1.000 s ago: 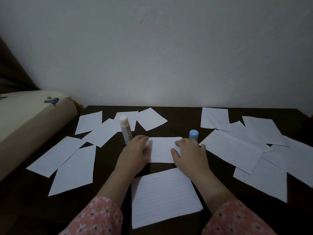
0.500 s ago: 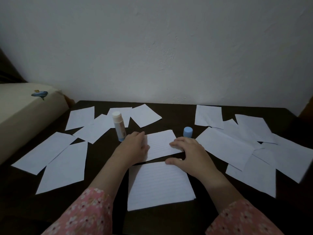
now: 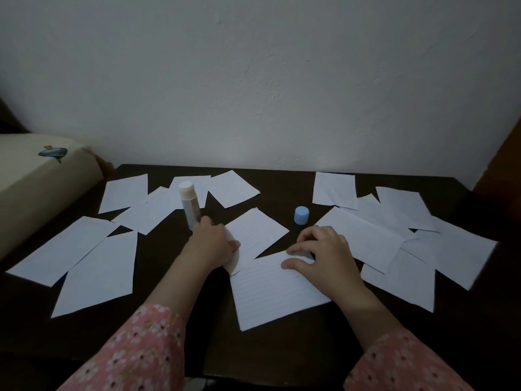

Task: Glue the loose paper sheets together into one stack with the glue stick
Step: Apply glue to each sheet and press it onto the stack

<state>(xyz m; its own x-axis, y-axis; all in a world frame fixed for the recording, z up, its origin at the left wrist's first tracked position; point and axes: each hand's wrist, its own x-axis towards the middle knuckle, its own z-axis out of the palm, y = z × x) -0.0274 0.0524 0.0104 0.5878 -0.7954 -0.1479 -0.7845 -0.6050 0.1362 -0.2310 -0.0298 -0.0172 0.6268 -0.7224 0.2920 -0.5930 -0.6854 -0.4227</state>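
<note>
The left hand (image 3: 211, 245) pinches a thin, floppy lined sheet (image 3: 255, 235) by its curling left edge, at 11 o'clock from the flat sheet (image 3: 273, 294) that the right hand (image 3: 324, 255) presses with relaxed fingers. Edge grips probably suit it.

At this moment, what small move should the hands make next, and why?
Probably the left hand should carry the lined sheet it pinches by its curled edge onto the near sheet, squaring the edges. The right hand already presses that sheet's far edge, and the glue stick stands uncapped, its blue cap set apart.
</note>
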